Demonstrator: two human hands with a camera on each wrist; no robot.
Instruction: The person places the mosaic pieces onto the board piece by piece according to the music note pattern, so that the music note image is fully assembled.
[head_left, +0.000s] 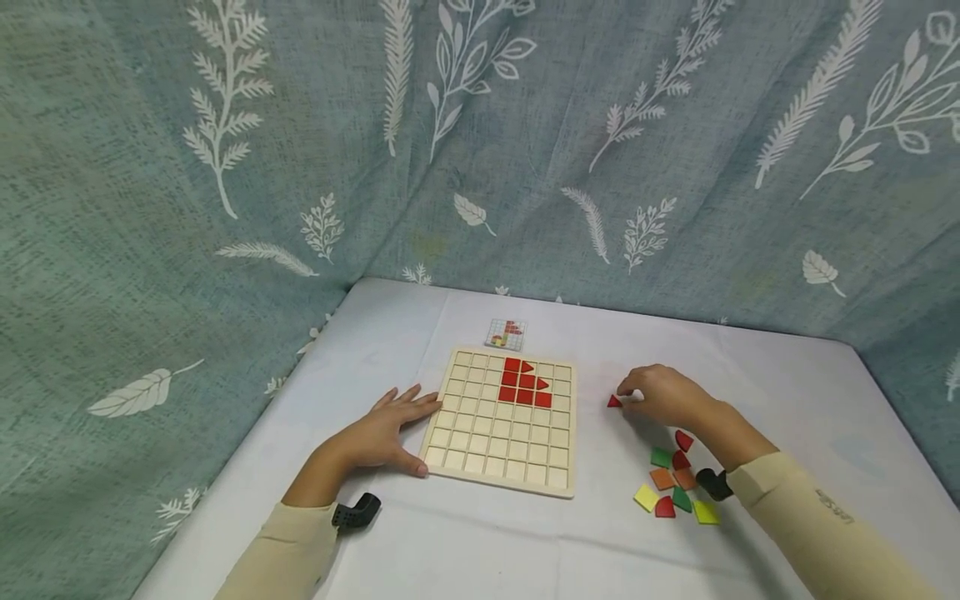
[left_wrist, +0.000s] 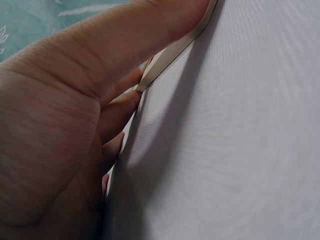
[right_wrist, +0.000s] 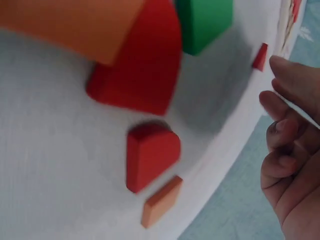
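A wooden grid board (head_left: 487, 446) lies flat on the white table, with several red squares (head_left: 507, 394) and two red triangles (head_left: 542, 384) set in its upper cells. My left hand (head_left: 386, 433) rests at the board's left side, fingers spread. Its thumb (left_wrist: 165, 22) touches the board's near left corner. To the right of the board, my right hand (head_left: 663, 396) is beside a loose red triangle (head_left: 614, 401). In the right wrist view this triangle (right_wrist: 260, 57) lies just beyond the thumb tip, and the fingers are loosely bent with nothing seen between them.
Nearer me on the right lies a loose group of pieces, among them a green square (head_left: 661, 457), a red quarter-round (head_left: 665, 507) and a yellow square (head_left: 646, 498). Behind the board is a small pattern card (head_left: 506, 334). A patterned curtain (head_left: 480, 150) hangs behind the table.
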